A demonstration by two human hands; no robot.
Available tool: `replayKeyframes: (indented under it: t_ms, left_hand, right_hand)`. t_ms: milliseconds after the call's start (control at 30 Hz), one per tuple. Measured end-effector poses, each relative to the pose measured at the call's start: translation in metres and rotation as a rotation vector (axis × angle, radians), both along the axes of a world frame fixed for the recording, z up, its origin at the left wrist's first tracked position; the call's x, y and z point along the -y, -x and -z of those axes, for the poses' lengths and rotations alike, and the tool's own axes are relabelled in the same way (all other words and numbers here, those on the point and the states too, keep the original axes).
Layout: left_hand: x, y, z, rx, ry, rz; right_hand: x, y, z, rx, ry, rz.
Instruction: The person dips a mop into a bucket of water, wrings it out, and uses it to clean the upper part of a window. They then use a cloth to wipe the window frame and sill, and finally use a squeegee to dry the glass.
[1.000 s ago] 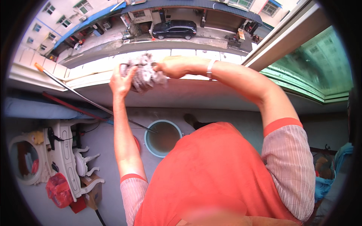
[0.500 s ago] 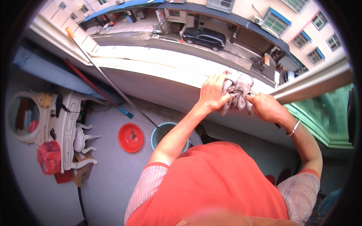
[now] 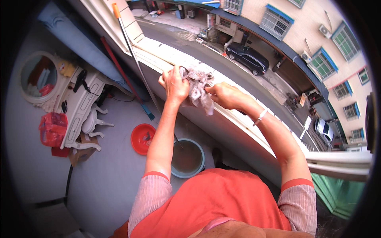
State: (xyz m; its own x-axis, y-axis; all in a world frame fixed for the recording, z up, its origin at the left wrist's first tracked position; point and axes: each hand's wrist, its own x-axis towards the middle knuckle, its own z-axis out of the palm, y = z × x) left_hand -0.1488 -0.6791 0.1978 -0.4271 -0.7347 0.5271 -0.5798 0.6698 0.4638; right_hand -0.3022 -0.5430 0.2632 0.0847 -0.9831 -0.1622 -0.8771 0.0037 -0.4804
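Note:
Bunched between my two hands is a damp-looking, greyish-pink rag (image 3: pixel 197 89), held at the white window sill (image 3: pixel 238 105) with one end hanging over the inner edge. My left hand (image 3: pixel 174 86) grips the rag's left side, its fingers curled. From the other side my right hand (image 3: pixel 227 95) pinches the rag between thumb and fingers. A light bracelet circles my right wrist. Below my arms, on the floor, stands a blue bucket (image 3: pixel 203 152) of murky water.
A red basin (image 3: pixel 137 139) sits left of the bucket. An orange-tipped pole (image 3: pixel 133 47) and a red-handled broom (image 3: pixel 123 75) lean by the wall. A white dressing table (image 3: pixel 85 107) stands left. Beyond the open window lies a street with a dark car (image 3: pixel 248 57).
Both hands have carried the rag leftward along the sill. My view has turned, and the bucket's water now shows more fully.

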Motion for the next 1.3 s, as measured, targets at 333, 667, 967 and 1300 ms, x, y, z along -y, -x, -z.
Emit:
replayKeyframes:
  t_ms: [333, 667, 967, 1300]
  left_hand:
    - [0.115, -0.032, 0.02, -0.089, -0.005, -0.23]
    - [0.11, -0.013, 0.037, -0.886, -0.054, -0.232]
    - [0.123, -0.007, 0.045, -0.89, -0.054, -0.286]
    - [0.132, -0.014, 0.048, -0.771, 0.04, -0.319]
  right_hand:
    - [0.153, -0.043, 0.017, -0.062, 0.099, -0.046]
    - [0.295, -0.085, 0.024, -0.219, 0.351, -0.185]
    - [0.356, -0.098, 0.029, -0.458, 0.327, -0.283]
    - [0.315, -0.076, 0.025, -0.418, 0.283, -0.353]
